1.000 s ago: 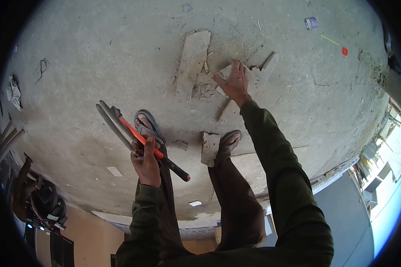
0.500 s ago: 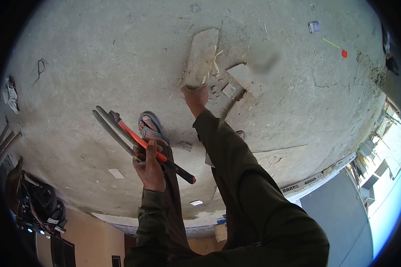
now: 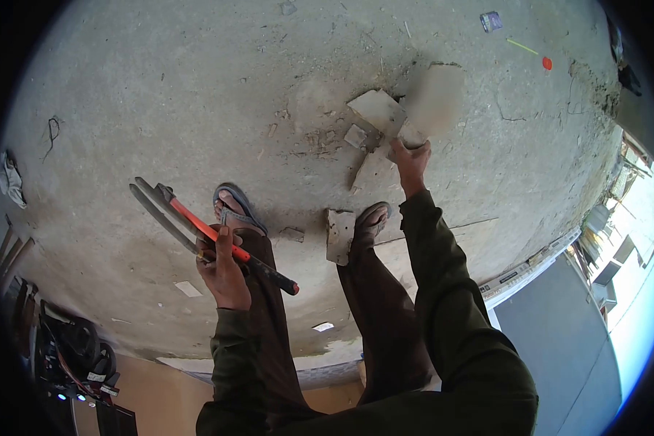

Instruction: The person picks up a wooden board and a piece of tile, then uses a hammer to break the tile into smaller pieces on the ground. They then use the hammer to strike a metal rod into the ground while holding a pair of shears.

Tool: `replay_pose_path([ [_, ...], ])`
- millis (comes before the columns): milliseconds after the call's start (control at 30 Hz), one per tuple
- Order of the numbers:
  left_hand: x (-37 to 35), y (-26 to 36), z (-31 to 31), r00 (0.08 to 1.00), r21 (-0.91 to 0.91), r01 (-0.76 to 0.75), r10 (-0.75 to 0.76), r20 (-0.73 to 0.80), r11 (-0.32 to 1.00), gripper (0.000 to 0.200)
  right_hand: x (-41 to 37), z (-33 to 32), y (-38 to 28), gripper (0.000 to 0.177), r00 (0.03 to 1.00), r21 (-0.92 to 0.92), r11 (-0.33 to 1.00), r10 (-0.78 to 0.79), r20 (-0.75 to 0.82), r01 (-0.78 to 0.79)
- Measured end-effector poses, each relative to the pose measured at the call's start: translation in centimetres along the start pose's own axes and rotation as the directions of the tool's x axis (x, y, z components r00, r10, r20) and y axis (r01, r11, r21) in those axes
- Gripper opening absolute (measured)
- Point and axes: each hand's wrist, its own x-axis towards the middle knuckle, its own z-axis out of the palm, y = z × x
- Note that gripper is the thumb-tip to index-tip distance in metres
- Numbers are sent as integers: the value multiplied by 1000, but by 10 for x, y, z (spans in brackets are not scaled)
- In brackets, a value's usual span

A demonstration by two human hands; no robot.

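Observation:
My left hand point(image 3: 225, 280) is closed around a hammer point(image 3: 196, 224) with an orange shaft and a black grip. Two long curved grey bars point(image 3: 160, 211) lie alongside it in the same grasp. My right hand point(image 3: 412, 161) grips the near end of a flat, dusty slab point(image 3: 413, 135), whose far part is blurred. The slab overlaps a pile of flat broken pieces. In that pile are a pale piece point(image 3: 378, 109), a small square chip point(image 3: 355, 136) and a longer piece point(image 3: 374, 171).
A board with holes point(image 3: 339, 236) lies beside my right foot point(image 3: 373, 221). My left foot point(image 3: 232, 207) is in a sandal. Crumbs and splinters point(image 3: 320, 139) are scattered on the concrete floor. A small purple packet point(image 3: 490, 22) and a red object point(image 3: 546, 63) lie farther off.
My right hand has carried the slab to the right, over the broken pieces, uncovering debris where it was. My left hand has shifted slightly left with the hammer and grey bars.

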Motion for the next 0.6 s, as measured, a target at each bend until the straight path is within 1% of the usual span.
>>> replay_pose_path([
  [33,-1,0,0,1000,12,-5,5,-2,1000,18,16,8,1,78,1000,22,1000,-7,23,7],
  [100,-4,0,4,1000,35,-26,26,18,999,18,43,31,14,92,992,-229,973,-62,-108,36],
  [133,-4,-1,6,999,46,-30,29,21,998,18,54,39,20,92,993,-223,974,-51,-110,26],
  [167,-5,-2,7,999,47,-32,32,21,998,18,64,45,24,100,998,48,999,8,-63,-5],
  [200,-6,-4,8,999,45,-32,32,18,998,18,67,45,24,108,999,311,949,49,-2,-46],
  [233,-8,-4,9,999,47,-34,33,18,998,18,70,40,24,116,995,236,968,81,52,-91],
  [267,-9,-4,9,999,56,-31,29,35,998,21,71,34,24,116,995,238,967,81,50,-91],
  [300,-9,-4,11,998,63,-30,27,51,998,24,71,28,24,117,989,237,964,96,108,-120],
  [333,-11,-4,12,998,64,-32,28,51,997,24,64,19,18,119,979,232,961,115,166,-153],
  [367,-12,-6,13,997,87,-17,11,73,996,22,57,13,11,119,979,234,960,116,166,-153],
  [400,-13,-7,15,996,110,-4,-6,93,994,20,43,5,-15,116,994,-123,986,109,-1,-109],
  [433,-14,-7,18,996,110,-7,-3,92,994,20,28,-1,-30,114,987,-467,877,42,-155,-110],
  [467,-16,-7,22,990,101,-31,16,139,994,20,17,-4,-32,114,987,-465,879,41,-153,-108],
  [500,-17,-7,26,982,91,-54,36,184,994,21,6,-6,-34,105,979,-406,903,-188,-82,140],
  [533,-18,-8,28,984,91,-54,37,177,994,21,-8,-10,-35,97,911,-329,864,-413,-26,382],
  [567,-19,-10,29,976,100,-37,15,217,994,19,-33,-16,-51,86,934,-28,968,-234,271,250],
  [600,-20,-13,29,967,110,-22,-7,256,994,18,-66,-22,-72,74,808,209,978,-124,576,1],
])
